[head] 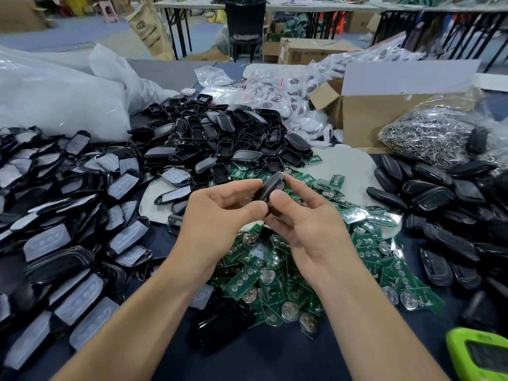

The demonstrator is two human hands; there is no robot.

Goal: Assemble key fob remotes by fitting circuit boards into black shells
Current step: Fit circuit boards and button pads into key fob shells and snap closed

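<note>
Head view.

- One black shell (270, 185), tilted on edge, is held in the air above the middle of the bench (275, 361).
- Two hands are close together, both clamped on that shell. The left hand (220, 213) pinches it with thumb and forefinger, and the right hand (308, 224) pinches its other side.
- One heap of green circuit boards (275, 287) lies directly beneath the hands, too many to count.
- Three heaps of black parts, uncounted:
  - open shells (220, 138) lie behind the boards;
  - shells with grey button pads (68, 215) lie to the left;
  - closed fobs (439, 215) lie to the right.
- One cardboard box (384, 116) stands at rear right.
- One clear bag of metal rings (428, 133) sits just beside the box.
- One large white plastic sack (55, 92) sits at rear left.
- One green device (478, 353) sits at the near right corner.
</note>
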